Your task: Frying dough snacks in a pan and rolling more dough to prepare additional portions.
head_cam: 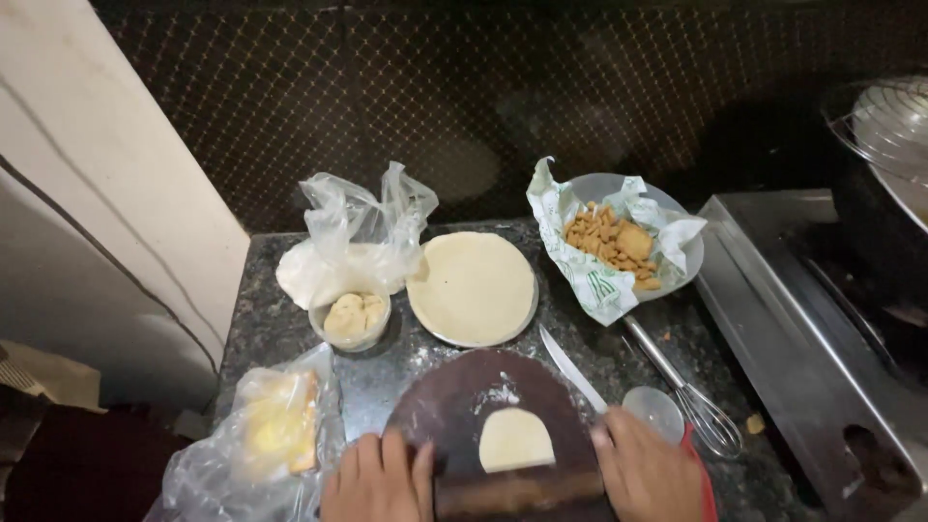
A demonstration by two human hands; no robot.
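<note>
A: Hands?
B: Left hand [379, 480] and right hand [646, 474] each pressed flat on an end of the rolling pin [517, 493], fingers together, at 6 o'clock.

A: Dough?
B: Dough [515, 440] lies on the round board [454, 406], touching the pin.

A: Beyond?
B: Knife [572, 369] at 1 o'clock, whisk [688, 393] at 2, plate [471, 287] at 12, bowl [353, 319] at 11.

Clear plastic bag w/ flour [353, 242] back-left, crumpled yellow-filled bag [266, 435] front-left, green-white printed wrapper [590, 275] right.
</note>
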